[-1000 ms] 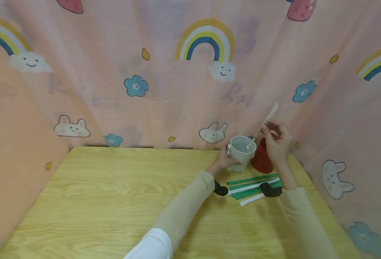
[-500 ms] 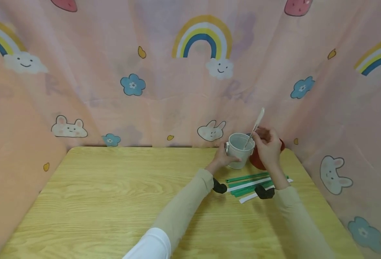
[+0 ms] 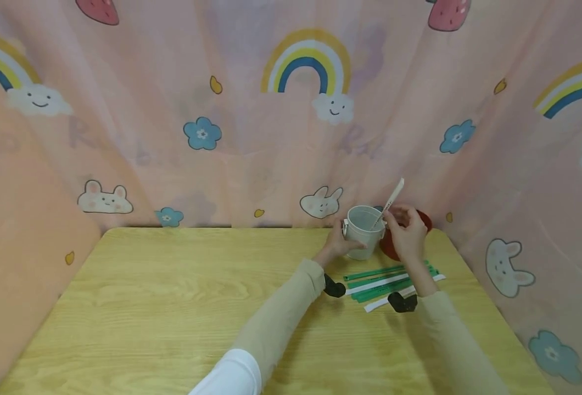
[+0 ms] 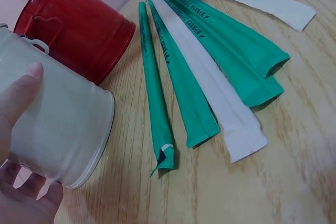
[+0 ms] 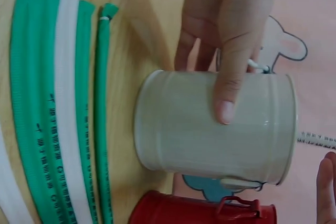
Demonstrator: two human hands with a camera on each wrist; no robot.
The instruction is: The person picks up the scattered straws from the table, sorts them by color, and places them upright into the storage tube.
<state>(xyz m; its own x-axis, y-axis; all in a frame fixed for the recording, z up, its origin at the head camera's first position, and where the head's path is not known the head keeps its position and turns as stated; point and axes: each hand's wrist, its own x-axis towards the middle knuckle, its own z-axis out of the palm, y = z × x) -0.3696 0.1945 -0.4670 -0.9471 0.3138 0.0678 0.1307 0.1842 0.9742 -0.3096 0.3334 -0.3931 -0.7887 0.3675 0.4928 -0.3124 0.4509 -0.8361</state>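
My left hand (image 3: 337,243) grips a small off-white metal bucket (image 3: 363,246) standing near the table's back edge, thumb across its front and fingers round its far side. My right hand (image 3: 409,235) is at the bucket's right rim, pinching a white paper-wrapped straw (image 3: 395,192) with dark print. The straw leans to the right, its lower end inside the bucket and its upper end above the rim. In the right wrist view only a short piece of the straw (image 5: 315,139) shows, beside a fingertip. The bucket's bottom inside is hidden.
A red metal bucket (image 4: 79,30) stands right beside the off-white one, partly behind my right hand. Several green wrapped straws (image 4: 181,77) and a few white ones (image 4: 210,77) lie fanned on the wooden table (image 3: 172,307). A patterned pink curtain (image 3: 251,164) hangs behind.
My right hand has moved left and a little down, lowering the straw into the off-white bucket. The left hand keeps its grip on the bucket.
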